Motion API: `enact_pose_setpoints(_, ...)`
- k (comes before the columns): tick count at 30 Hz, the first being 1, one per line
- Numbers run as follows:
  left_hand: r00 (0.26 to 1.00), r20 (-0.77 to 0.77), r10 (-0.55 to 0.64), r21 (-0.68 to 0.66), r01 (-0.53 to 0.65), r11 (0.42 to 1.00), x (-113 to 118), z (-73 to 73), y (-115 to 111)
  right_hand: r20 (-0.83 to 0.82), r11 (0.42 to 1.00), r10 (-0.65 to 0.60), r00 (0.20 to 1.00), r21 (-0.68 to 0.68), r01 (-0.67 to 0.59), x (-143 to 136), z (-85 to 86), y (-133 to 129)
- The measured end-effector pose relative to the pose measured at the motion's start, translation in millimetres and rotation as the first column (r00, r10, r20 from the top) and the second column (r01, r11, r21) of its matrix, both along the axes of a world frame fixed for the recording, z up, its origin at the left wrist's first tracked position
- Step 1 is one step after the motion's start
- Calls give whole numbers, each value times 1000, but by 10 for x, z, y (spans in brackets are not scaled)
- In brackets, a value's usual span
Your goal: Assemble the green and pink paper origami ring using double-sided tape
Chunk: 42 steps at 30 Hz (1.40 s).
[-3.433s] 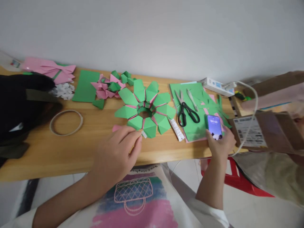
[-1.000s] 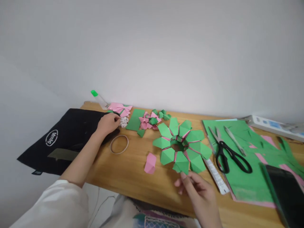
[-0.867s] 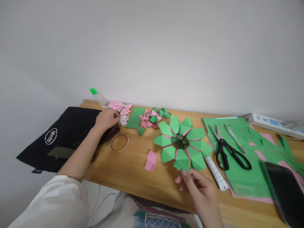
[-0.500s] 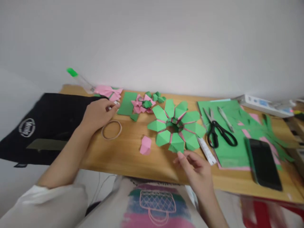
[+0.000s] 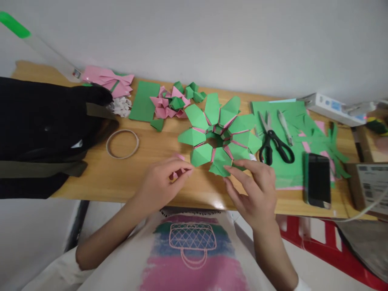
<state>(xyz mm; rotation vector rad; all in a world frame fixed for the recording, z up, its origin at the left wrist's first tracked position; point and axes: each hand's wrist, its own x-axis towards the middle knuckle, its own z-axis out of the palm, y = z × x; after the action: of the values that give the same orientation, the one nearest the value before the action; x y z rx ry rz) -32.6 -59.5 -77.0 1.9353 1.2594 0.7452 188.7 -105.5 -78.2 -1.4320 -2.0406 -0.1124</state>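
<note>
A green folded-paper flower [image 5: 199, 137] with pink edges between its petals and an open middle lies in front of me. My right hand [image 5: 253, 188] grips its lowest petal between thumb and fingers. Just left of the flower is my left hand [image 5: 165, 182], thumb and forefinger pinched together; whatever is between the tips is too small to make out. Behind those fingers, a small folded pink paper piece [image 5: 178, 156] is mostly covered. Small white scraps [image 5: 121, 106] lie in a heap at the back left.
A ring [image 5: 108, 150], likely a tape roll, lies left, beside a black bag [image 5: 45, 121]. Pink and green folded pieces [image 5: 163, 107] sit behind the flower. On the right are scissors [image 5: 277, 141], a cutter [image 5: 285, 127], green paper sheets [image 5: 287, 178] and a phone [image 5: 317, 180].
My left hand has come from the white scraps at the back left toward the flower, its fingertips pinched. My right hand stays at the lowest petal. The camera view has tilted down.
</note>
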Motion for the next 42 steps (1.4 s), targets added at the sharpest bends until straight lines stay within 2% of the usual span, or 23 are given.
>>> enact_pose_setpoints(3,999,25,33,-55,-31,998,73,26,-10,-27,999,32,999,-4,-32,-32,6,35)
enact_pose_setpoints(6,998,62,27,-171,-16,985,181,43,-17,-49,999,42,998,13,-41,-45,0,45)
enact_pose_setpoints(11,968,233,93,-414,12,910,331,28,-17,-39,998,68,997,19,-67,-30,-15,46)
enact_pose_setpoints(14,961,240,135,-455,-11,890,357,45,-37,-52,995,92,994,31,-91,-17,-19,47)
enact_pose_setpoints(21,984,153,87,-258,-46,965,350,73,-88,-36,994,106,994,15,-106,0,-10,51)
enact_pose_setpoints(29,988,157,16,-155,8,988,348,51,-114,-42,995,94,995,19,-93,-9,-12,55)
enact_pose_setpoints(32,990,134,-41,-6,42,999,338,38,-125,-55,994,98,994,44,-96,-18,-24,62)
enact_pose_setpoints(35,996,-13,-87,223,87,971,324,34,-127,-64,994,105,992,50,-102,-26,-24,69)
enact_pose_setpoints(38,976,-212,-42,427,132,895,300,45,-123,-71,994,102,992,47,-99,-38,-6,69)
enact_pose_setpoints(40,969,-247,-18,516,147,844,281,55,-120,-83,995,98,992,45,-94,-47,8,65)
enact_pose_setpoints(42,976,-215,-12,550,132,825,265,58,-115,-88,995,91,992,47,-87,-53,17,63)
